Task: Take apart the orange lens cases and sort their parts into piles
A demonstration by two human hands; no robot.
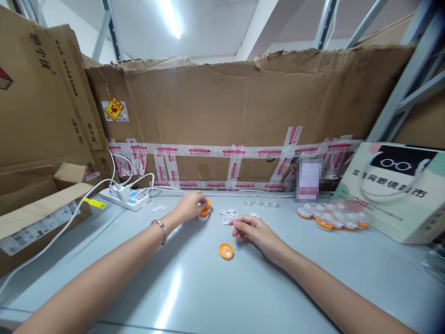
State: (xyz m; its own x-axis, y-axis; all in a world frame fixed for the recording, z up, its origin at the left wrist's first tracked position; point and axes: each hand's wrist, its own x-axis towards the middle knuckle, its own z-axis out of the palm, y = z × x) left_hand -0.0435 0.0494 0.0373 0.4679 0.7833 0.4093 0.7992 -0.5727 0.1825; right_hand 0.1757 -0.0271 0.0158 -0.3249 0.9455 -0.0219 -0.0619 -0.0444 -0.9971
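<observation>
My left hand (191, 205), with a metal bangle at its wrist, has its fingers closed on an orange cap (207, 207) at the top of a small stack of orange and whitish round parts. Its fingertips are partly hidden behind the hand. A single orange cap (226, 252) lies hollow side up on the table, small white pieces inside it. Just beyond that cap, my right hand (253, 229) hovers with thumb and fingers pinched together; what they hold, if anything, is too small to tell. Small white round pieces (228, 216) lie in a loose pile beside its fingertips.
Clear round containers with orange bases (332, 217) cluster at the right, before a paper bag (392, 195). Clear round parts (261, 202) line the back. A power strip (127, 197) with white cables and an open carton (45, 218) stand left. Cardboard (215, 106) walls the back.
</observation>
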